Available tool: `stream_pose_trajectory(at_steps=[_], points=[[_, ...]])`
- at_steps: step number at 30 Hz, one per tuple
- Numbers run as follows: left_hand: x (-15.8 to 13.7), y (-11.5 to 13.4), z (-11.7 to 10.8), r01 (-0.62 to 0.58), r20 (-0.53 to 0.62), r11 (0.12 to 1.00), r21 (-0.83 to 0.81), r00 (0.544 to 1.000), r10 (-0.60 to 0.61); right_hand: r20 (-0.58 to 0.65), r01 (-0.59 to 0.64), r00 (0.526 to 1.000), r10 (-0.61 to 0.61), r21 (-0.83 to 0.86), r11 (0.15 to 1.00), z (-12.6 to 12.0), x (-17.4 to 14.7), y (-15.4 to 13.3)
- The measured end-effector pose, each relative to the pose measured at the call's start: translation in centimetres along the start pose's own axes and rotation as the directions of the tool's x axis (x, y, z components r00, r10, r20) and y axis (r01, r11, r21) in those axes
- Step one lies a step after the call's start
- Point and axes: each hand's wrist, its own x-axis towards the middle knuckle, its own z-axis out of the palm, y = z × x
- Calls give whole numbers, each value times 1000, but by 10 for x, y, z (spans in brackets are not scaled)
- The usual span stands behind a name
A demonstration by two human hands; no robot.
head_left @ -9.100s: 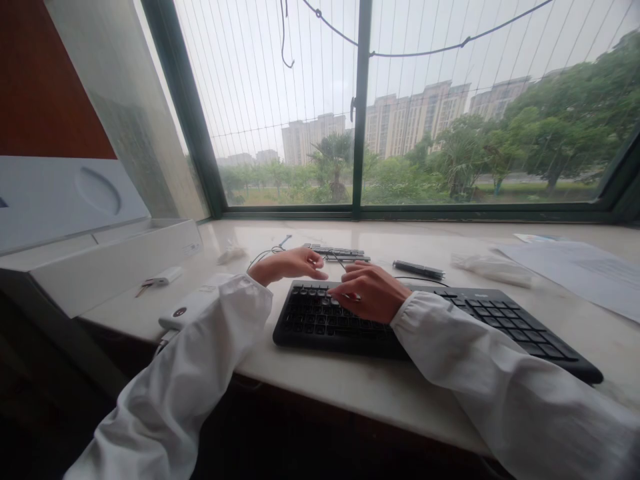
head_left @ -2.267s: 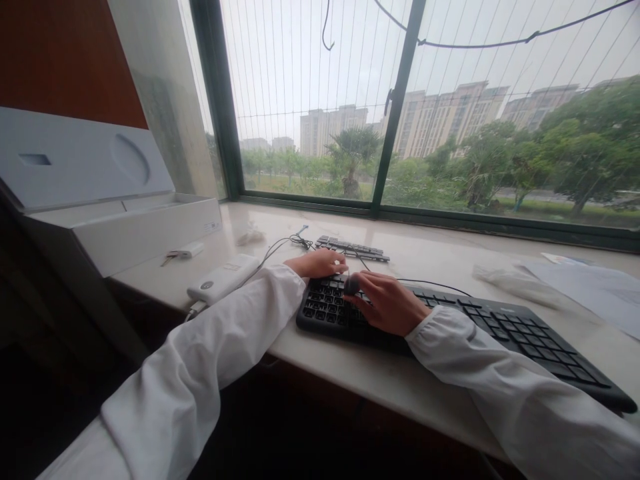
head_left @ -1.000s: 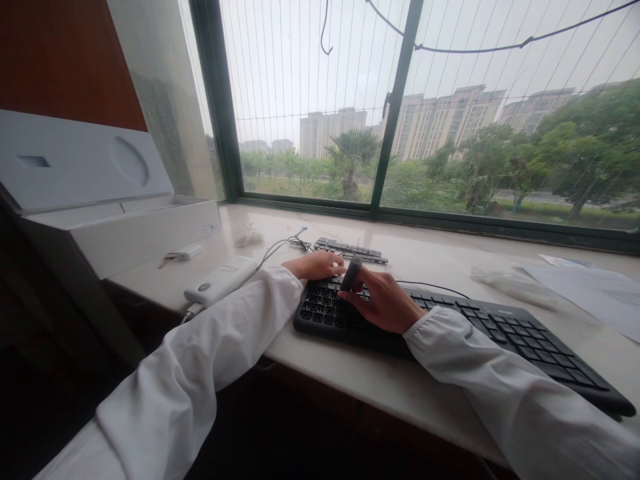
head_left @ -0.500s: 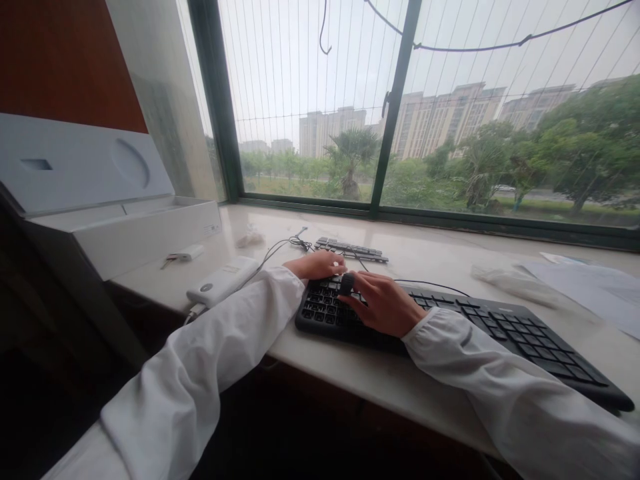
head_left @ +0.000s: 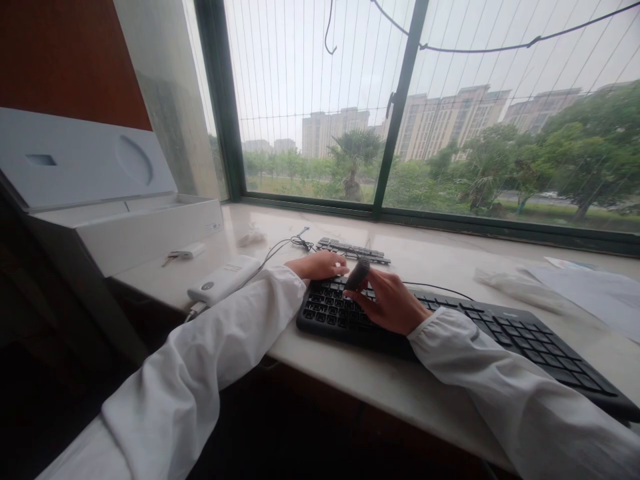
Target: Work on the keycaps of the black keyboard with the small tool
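Note:
A black keyboard [head_left: 493, 323] lies along the front of the counter, its keycaps gone from the left part, where bare sockets show. My left hand [head_left: 323, 265] is at its far left edge, fingers curled against that edge; the fingertips are partly hidden. In my right hand [head_left: 393, 300] is a small dark grey tool [head_left: 358, 274] with a ribbed end, pinched between thumb and fingers and tilted above the bare sockets. Its exact kind is not clear. Behind my hands lie rows of loose keycaps [head_left: 373, 256].
A white power bank [head_left: 225, 279] with a plugged cable lies to the left, near a small white item with keys [head_left: 185, 253]. Beyond stands an open white box [head_left: 145, 233]. Clear plastic wrap [head_left: 515, 287] and papers [head_left: 590, 293] lie at right, below the window.
My right hand has lifted slightly and turned the tool, so more of its length shows above the sockets. My left hand has stayed in place. The view has shifted a little.

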Motion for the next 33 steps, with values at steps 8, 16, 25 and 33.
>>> stream_pose_trajectory(at_steps=[8, 16, 25, 33], points=[[-3, 7, -2, 21, -10, 1000, -19, 1000, -21, 80, -22, 997, 21, 16, 1000, 1, -3, 2], [-5, 8, -3, 25, -19, 999, -37, 999, -25, 93, -1, 996, 1, 1, 1000, 0, -2, 2], [-2, 4, -2, 23, -4, 1000, -17, 1000, -23, 96, 132, 988, -119, -145, 980, 1, 0, -3], [1, 0, 0, 19, 2, 999, 27, 1000, -19, 43, 65, 997, -58, -212, 975, -1, -1, 3]])
